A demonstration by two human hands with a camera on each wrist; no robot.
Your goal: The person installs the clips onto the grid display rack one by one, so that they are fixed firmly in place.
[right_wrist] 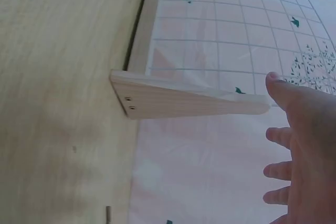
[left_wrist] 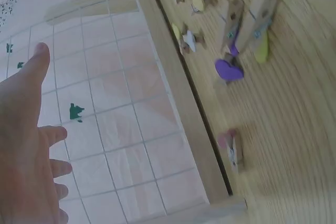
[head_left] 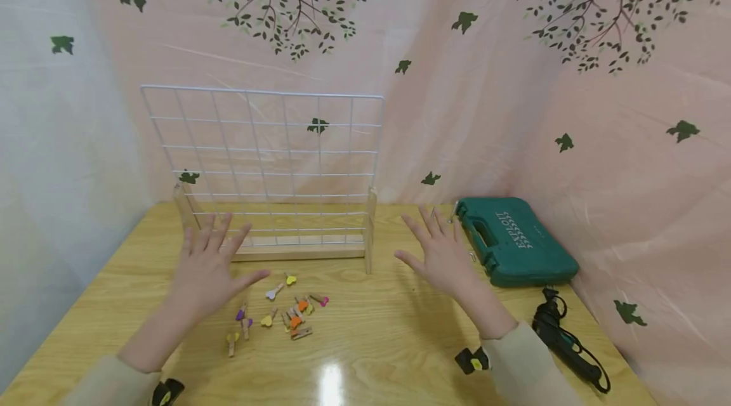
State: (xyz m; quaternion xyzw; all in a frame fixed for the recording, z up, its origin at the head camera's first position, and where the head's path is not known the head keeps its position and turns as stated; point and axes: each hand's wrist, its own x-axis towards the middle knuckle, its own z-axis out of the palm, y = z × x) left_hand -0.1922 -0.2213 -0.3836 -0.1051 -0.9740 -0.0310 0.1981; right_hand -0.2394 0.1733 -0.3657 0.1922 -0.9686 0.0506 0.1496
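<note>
My left hand (head_left: 204,276) hovers with spread fingers above the table, in front of the left part of a white wire grid rack (head_left: 285,152) on a wooden base (head_left: 302,252). My right hand (head_left: 442,260), fingers also fanned out, is held in the air between the rack and a green case. Neither hand holds anything. Small wooden clothespins with coloured hearts lie scattered to the right of and below the left hand: a yellow one (head_left: 231,341), a white one (head_left: 274,292), an orange one (head_left: 295,322) and several others. In the left wrist view a purple heart clothespin (left_wrist: 229,70) shows close up.
The green case (head_left: 520,241) lies shut at the table's right. In front of it is a black corded tool (head_left: 571,342). Some small metal pieces sit by the case's left edge. A printed cloth (head_left: 434,114) hangs behind the wooden table (head_left: 377,342).
</note>
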